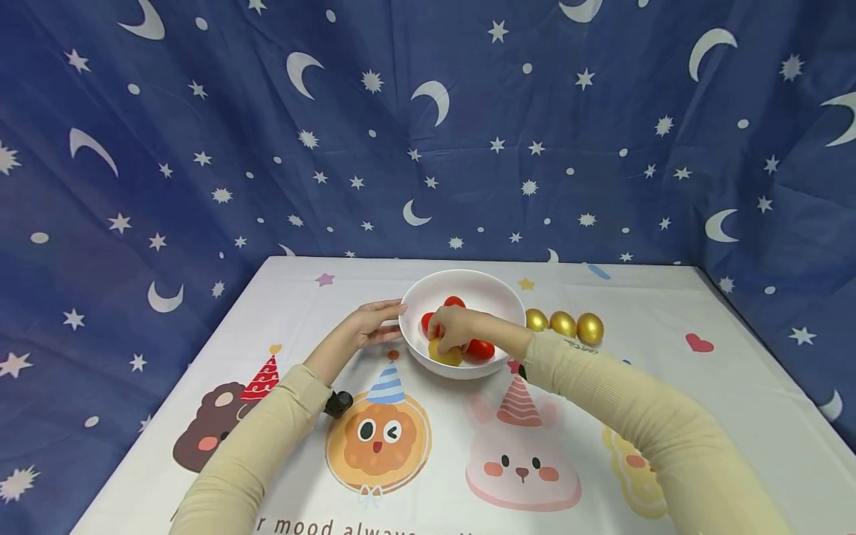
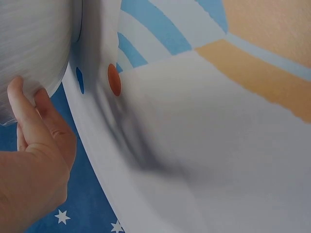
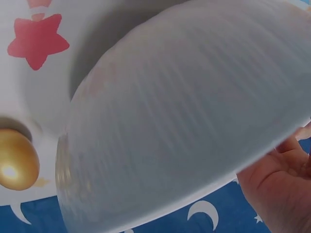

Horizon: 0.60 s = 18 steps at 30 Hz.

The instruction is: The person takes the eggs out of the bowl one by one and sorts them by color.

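A white bowl [image 1: 508,297] stands on the printed tabletop. My left hand [image 1: 374,322] is at its left side, the fingers fairly straight and touching the outer wall, as the left wrist view of the same hand [image 2: 43,136] shows. From the right, my right hand [image 1: 455,325] reaches over the rim into the bowl, fingers pointing down among several round red things [image 1: 480,350] and a yellow one [image 1: 446,354]. Its fingertips are right at the yellow thing and a red one; I cannot tell whether they grip either. In the right wrist view, the bowl wall [image 3: 184,111] hides those fingertips.
Three golden eggs [image 1: 563,324] stand in a row just right of the bowl, close to my right forearm. The white tablecloth [image 1: 669,319] carries cartoon prints. A blue curtain [image 1: 428,148] with moons and stars hangs behind the table.
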Each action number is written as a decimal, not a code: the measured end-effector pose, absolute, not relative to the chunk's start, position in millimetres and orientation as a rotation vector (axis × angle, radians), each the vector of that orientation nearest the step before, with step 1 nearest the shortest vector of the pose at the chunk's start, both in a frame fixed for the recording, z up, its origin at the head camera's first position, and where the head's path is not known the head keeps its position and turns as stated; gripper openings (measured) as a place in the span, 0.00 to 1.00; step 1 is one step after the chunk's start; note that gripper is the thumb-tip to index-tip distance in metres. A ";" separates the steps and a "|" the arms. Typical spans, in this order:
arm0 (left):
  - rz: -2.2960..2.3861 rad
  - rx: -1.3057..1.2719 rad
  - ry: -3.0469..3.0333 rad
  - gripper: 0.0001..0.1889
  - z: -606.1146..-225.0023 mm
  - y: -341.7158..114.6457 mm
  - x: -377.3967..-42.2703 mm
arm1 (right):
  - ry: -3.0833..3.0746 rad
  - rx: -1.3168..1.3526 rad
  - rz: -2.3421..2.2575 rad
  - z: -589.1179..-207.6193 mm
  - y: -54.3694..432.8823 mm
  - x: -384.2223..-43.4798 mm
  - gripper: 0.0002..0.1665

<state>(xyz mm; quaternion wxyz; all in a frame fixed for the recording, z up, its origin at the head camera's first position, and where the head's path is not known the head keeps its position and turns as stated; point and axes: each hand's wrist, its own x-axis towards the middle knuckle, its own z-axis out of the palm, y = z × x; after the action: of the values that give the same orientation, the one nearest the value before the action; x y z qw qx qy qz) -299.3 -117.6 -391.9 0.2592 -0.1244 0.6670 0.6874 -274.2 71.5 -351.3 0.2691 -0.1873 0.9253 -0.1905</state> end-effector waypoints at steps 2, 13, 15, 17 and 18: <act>1.859 -0.341 1.807 0.27 -391.6 -117.7 -299.3 | 2.489 -0.518 -0.534 -351.2 72.5 -273.9 0.16; 1.854 -0.363 1.815 0.27 -391.6 -118.1 -301.8 | 2.489 -0.627 -0.593 -350.8 75.3 -273.8 0.15; 1.852 -0.366 1.817 0.27 -391.6 -117.8 -301.5 | 2.499 -0.655 -0.582 -350.7 75.6 -273.8 0.15; 1.851 -0.365 1.820 0.27 -391.7 -117.7 -301.2 | 2.510 -0.675 -0.574 -350.3 76.0 -273.5 0.15; 1.850 -0.364 1.821 0.27 -391.7 -117.7 -300.9 | 2.514 -0.678 -0.574 -350.1 76.1 -273.1 0.15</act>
<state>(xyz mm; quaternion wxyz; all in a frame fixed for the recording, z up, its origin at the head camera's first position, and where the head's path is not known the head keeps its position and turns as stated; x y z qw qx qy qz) -300.9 -117.7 -391.7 0.2574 -0.1341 0.6712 0.6821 -273.1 76.1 -350.1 0.2354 -0.2473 0.9163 -0.2091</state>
